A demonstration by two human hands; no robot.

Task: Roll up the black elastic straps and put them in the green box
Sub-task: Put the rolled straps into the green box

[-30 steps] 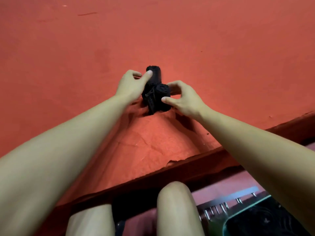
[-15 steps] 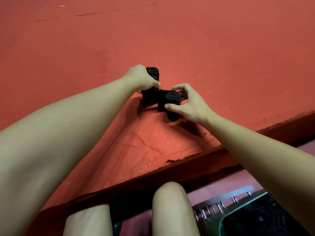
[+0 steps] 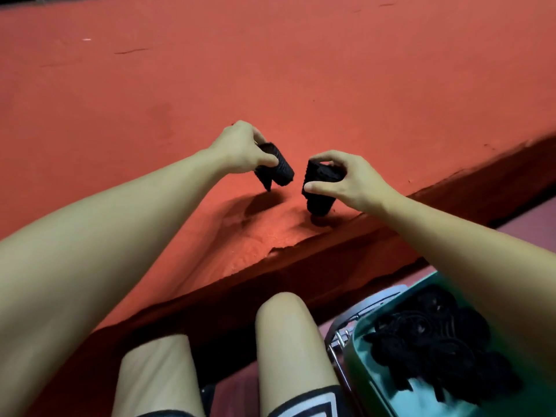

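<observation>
Head view is showing each hand gripping its own rolled strap mid-frame, left hand (image 3: 240, 149) on one roll (image 3: 278, 168), right hand (image 3: 352, 182) on another roll (image 3: 320, 188), both lifted clear of the red table (image 3: 301, 70) (rolling looks finished), so next comes carrying them down to the green box (image 3: 361, 359) at lower right.

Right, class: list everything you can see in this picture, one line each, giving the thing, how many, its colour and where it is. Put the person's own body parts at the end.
rolled strap in left hand: one, black, lifted above the red surface, centre.
rolled strap in right hand: one, black, lifted near the table's front edge, apart from the other roll.
straps in the box: a pile, count unclear, black, inside the green box.
green box: one, green, lower right, beside the person's leg.
red table cover: one, red, fills the upper picture; wrinkled near the front edge.
metal frame: one, grey, just left of the box.
left hand: one, grips a roll.
right hand: one, grips a roll.
legs: two, bare knees, bottom centre.
</observation>
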